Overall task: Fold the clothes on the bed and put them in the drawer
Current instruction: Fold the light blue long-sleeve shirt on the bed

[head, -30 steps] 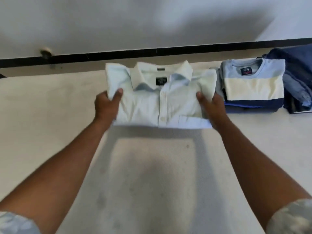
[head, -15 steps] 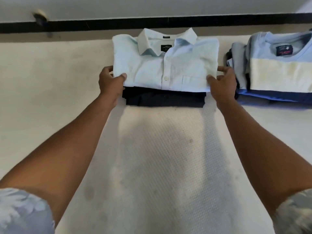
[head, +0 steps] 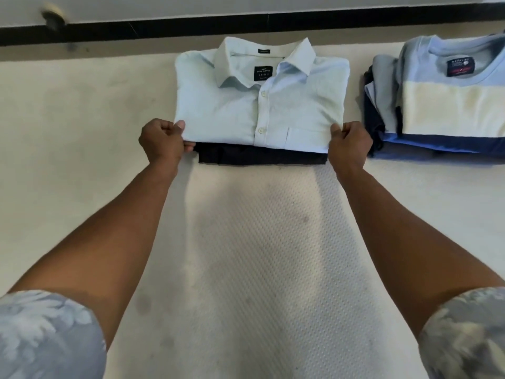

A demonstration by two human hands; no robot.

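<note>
Shirt: pale-blue folded button-up cotton shirt (head: 259, 105) lies atop a dark navy folded garment (head: 262, 157), far side of the cream dimpled mattress (head: 259, 242).
Hands: my left hand (head: 162, 142) & right hand (head: 349, 144) each pinch a near shirt corner, well apart.
Risk: uneven tug could open the fold or skew the stack.
Labels: black collar tag (head: 263, 73) too small to read; navy/red neck tag (head: 460, 66) on the striped blue-cream sweater (head: 451, 105) is blurred too.

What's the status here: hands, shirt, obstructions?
Hands: left hand and right hand each pinch a near corner of the light blue shirt. Shirt lies folded atop dark garment. Beside it, striped pile, apart.
</note>
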